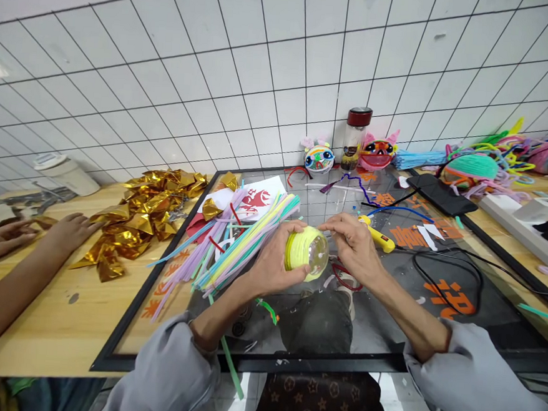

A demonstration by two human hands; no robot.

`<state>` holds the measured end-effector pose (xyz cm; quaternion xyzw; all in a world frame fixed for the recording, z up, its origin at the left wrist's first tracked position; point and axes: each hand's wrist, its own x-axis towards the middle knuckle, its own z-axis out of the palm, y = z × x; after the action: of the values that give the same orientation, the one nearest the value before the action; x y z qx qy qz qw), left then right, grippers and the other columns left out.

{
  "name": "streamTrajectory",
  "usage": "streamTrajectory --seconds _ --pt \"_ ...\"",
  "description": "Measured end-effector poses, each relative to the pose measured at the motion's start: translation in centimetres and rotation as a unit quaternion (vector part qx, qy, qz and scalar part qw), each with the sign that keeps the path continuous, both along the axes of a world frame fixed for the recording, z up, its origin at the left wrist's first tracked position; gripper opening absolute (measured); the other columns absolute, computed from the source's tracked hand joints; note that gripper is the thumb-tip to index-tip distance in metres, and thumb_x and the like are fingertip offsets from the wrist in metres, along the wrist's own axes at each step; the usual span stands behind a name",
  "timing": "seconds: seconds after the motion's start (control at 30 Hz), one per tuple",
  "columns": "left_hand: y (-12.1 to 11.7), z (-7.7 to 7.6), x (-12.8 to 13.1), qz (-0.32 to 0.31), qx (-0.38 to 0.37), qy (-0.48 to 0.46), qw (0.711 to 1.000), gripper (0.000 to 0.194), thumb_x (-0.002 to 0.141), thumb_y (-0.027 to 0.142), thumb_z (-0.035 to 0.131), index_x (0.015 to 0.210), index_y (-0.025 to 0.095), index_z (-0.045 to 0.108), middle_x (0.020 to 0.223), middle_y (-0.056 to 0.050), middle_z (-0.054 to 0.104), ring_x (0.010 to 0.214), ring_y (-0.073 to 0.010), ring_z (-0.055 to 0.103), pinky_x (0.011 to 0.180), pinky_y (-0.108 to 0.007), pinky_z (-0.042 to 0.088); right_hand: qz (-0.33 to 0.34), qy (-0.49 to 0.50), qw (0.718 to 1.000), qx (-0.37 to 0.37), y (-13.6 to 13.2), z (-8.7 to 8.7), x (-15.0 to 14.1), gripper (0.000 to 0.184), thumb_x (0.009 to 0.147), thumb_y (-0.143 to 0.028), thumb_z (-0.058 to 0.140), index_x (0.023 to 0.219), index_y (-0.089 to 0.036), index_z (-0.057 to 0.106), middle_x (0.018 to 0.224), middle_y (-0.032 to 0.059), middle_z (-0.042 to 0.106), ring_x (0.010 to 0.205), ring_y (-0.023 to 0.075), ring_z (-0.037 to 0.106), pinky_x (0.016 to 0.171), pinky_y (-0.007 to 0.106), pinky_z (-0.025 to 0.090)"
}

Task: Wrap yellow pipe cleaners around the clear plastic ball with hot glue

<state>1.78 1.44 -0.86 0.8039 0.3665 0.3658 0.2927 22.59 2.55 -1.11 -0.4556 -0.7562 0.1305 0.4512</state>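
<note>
My left hand [277, 262] is wrapped round a small clear plastic container [318, 257] with bright yellow pipe cleaner wound about it, its clear rounded end turned right. Beside that end, my right hand [353, 239] is closed in a pinch; whatever lies between its fingertips is too small to make out. A yellow glue gun [381, 236] lies just beyond my right hand. Left of my left hand spreads a bundle of pastel pipe cleaners [233, 253], partly covered by the hand.
Glass in a black frame [142, 312] covers the table. Two decorated animal heads [318, 157] and a lidded bottle [352, 142] stand by the wall. Gold foil [147, 209] lies left, near another person's hand [70, 232]. A phone [439, 193] and black cable [480, 270] lie right.
</note>
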Motion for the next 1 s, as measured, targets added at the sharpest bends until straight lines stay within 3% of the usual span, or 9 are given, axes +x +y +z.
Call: streamTrajectory --seconds 0.33,0.53,0.7,1.0 --pt "0.0 0.2 0.1 0.001 -0.004 -0.001 1.000 0.062 0.068 0.023 0.068 0.123 0.022 0.038 0.135 -0.014 0.052 0.131 -0.0324 0.051 0.116 -0.052 0.037 -0.022 -0.124 0.989 0.080 -0.5 0.0 -0.1 0.045 0.089 -0.001 0.046 0.102 -0.028 0.079 0.096 0.0049 0.070 0.091 0.0215 0.057 0.080 0.038 0.034" --pt "0.0 0.3 0.0 0.017 -0.016 0.000 1.000 0.060 0.070 0.024 0.068 0.123 0.022 0.040 0.134 -0.013 0.053 0.131 -0.0317 0.051 0.116 -0.050 0.038 -0.065 -0.218 0.957 0.181 -0.9 0.0 -0.5 0.044 0.085 0.001 0.048 0.106 -0.026 0.076 0.105 0.0073 0.070 0.098 0.0241 0.055 0.088 0.042 0.032" --pt "0.0 0.3 0.2 0.012 -0.013 -0.003 1.000 0.061 0.070 0.022 0.069 0.123 0.021 0.040 0.135 -0.014 0.053 0.131 -0.0313 0.052 0.116 -0.051 0.039 -0.057 -0.219 0.944 0.241 -1.1 0.4 -0.7 0.043 0.085 0.003 0.047 0.106 -0.023 0.074 0.106 0.0082 0.071 0.098 0.0237 0.056 0.086 0.041 0.033" --pt "0.1 0.4 0.2 0.015 -0.007 0.000 1.000 0.061 0.070 0.024 0.069 0.123 0.022 0.040 0.134 -0.014 0.054 0.133 -0.0324 0.052 0.117 -0.051 0.039 -0.005 -0.213 0.939 0.269 -1.6 0.7 -0.9 0.036 0.091 -0.003 0.047 0.112 -0.022 0.069 0.110 0.0101 0.071 0.102 0.0239 0.057 0.086 0.042 0.036"
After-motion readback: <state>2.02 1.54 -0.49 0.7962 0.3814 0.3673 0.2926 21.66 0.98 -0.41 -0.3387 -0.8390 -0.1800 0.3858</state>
